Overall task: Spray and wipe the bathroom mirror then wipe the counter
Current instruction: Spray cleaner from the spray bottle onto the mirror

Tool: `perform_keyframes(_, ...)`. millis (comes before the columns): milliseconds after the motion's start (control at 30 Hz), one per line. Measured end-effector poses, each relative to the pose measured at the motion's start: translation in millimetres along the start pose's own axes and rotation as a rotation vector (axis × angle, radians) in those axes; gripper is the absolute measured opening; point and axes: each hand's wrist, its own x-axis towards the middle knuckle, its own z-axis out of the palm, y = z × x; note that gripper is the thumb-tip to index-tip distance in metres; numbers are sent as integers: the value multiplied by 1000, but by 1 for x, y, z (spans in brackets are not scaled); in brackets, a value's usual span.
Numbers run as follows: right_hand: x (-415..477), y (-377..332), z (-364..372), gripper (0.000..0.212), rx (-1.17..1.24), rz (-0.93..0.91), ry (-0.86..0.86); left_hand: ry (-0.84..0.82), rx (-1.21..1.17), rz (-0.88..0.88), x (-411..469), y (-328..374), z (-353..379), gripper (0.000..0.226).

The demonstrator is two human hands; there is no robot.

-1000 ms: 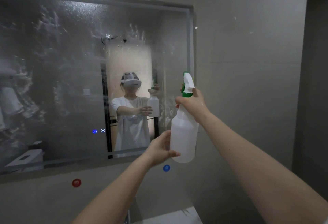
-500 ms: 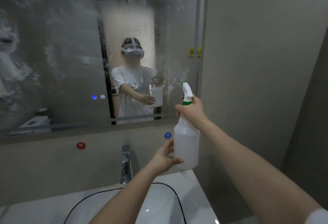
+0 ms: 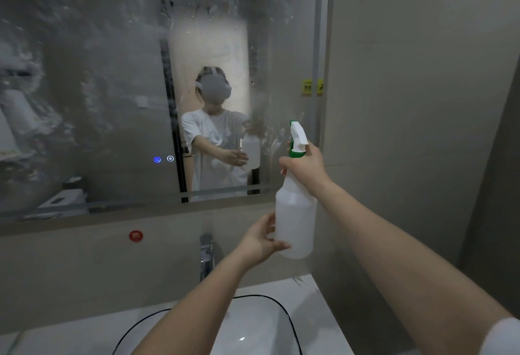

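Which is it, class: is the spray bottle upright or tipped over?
Upright: the spray bottle hangs vertically, with its nozzle topmost and its base lowest.

The mirror (image 3: 84,87) hangs above the faucet (image 3: 206,253); the basin (image 3: 261,323) sits below it, in the counter (image 3: 319,301). Up and right of the faucet is the spray bottle (image 3: 295,214) — right hand (image 3: 305,164) on its neck, left hand (image 3: 260,239) cupping its base.

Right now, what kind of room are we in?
A bathroom, most likely: a big wall mirror streaked with spray hangs above a white sink, with a metal tap between them.
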Motion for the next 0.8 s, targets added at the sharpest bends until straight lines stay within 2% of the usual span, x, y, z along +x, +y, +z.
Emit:
perform_keyframes(167, -4, -13, 18, 22, -31, -17, -9, 36, -33, 26, -6, 5, -20, 76)
perform_keyframes(333, -11, -26, 45, 33, -45, -80, -91, 111, 22, 55, -18, 2, -45, 72)
perform_keyframes(567, -24, -44, 85, 32, 7, -91, -119, 155, 28, 75, -44, 4, -87, 69)
perform_keyframes(700, -34, -55, 114, 48, 57, -62, -149, 204, 67, 69, -61, 7, -112, 71)
perform_keyframes(800, -39, -58, 138, 41, 43, -88, -186, 244, 99, 43, -75, 4, -135, 71)
